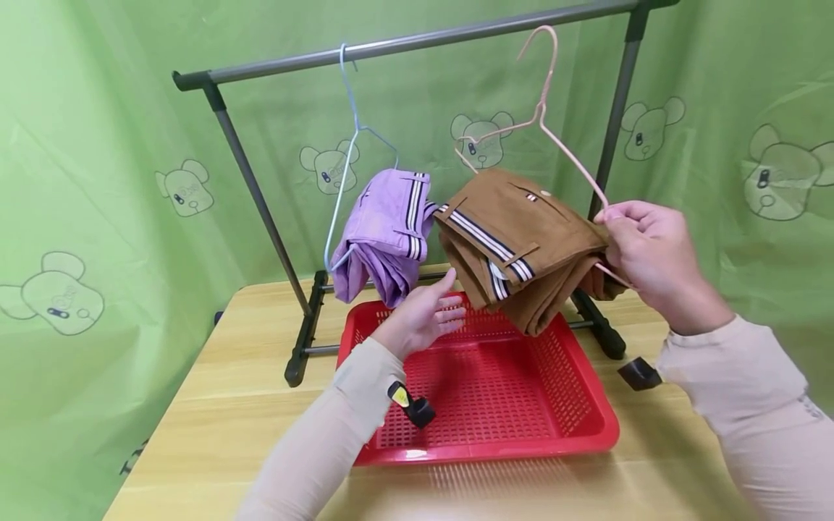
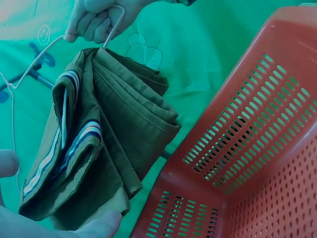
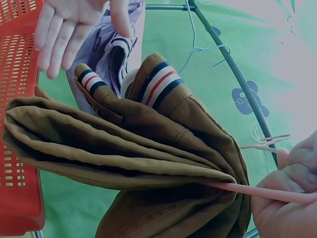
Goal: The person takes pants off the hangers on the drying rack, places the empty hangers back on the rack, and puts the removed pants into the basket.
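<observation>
Right hand (image 1: 654, 250): pinches the pink hanger (image 1: 543, 103) at its lower right corner, with thumb and fingers clamped on the wire
Left hand (image 1: 423, 318): hovers over the back left part of the red basket (image 1: 489, 450), just beside the brown trousers (image 1: 515, 224) — with fingers straight, slightly apart and holding nothing; cannot tell whether touching the cloth
Brown trousers: hang folded over the lower bar of the pink hanger, tilted above the basket, with a striped band along the inside of the waist
Pink hanger: points hook-up, overlapping the rail (image 1: 423, 41) in the head view; cannot tell whether resting on it
Purple trousers (image 1: 387, 206): hang folded on the blue hanger (image 1: 357, 129), left of the brown trousers and near them, also showing a striped band
Blue hanger: hooks over the rail, toward its left half
Rack (image 1: 250, 181): stands upright on black feet, holding the rail across its two dark posts
Red basket: sits in front of the rack on the wooden surface (image 1: 221, 405), with slotted walls
Green curtain (image 1: 117, 159): hangs behind the rack, printed with outlined animal heads
</observation>
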### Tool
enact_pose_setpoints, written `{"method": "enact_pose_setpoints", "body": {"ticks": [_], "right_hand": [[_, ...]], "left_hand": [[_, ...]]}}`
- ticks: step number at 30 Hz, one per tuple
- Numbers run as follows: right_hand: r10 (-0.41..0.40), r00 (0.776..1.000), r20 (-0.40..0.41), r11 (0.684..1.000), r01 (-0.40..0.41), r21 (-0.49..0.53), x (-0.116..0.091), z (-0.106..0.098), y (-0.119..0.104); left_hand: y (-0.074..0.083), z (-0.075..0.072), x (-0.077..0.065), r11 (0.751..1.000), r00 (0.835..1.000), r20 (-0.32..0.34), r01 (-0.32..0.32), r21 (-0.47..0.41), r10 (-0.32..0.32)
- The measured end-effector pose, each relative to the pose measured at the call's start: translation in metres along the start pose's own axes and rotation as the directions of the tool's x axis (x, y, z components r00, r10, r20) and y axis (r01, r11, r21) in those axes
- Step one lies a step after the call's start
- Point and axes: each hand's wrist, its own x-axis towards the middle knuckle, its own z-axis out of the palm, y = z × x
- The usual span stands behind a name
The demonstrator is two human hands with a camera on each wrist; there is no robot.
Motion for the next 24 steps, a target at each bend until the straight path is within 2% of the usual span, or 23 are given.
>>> {"method": "enact_pose_setpoints", "body": {"ticks": [13,19,24], "right_hand": [[0.006,1.0,0.022,0.998,-0.007,0.069,0.0,0.0,0.002],[0.006,1.0,0.025,0.997,-0.008,0.076,-0.002,0.004,0.002],[0.008,1.0,0.025,0.998,-0.009,0.055,-0.003,0.008,-0.001]], "left_hand": [[-0.004,0.005,0.018,0.994,0.994,-0.057,0.086,-0.07,-0.09],[-0.007,0.007,0.023,0.98,0.991,-0.054,0.116,-0.16,-0.126],[-0.011,0.01,0.029,0.974,0.988,-0.033,0.145,-0.175,-0.153]]}}
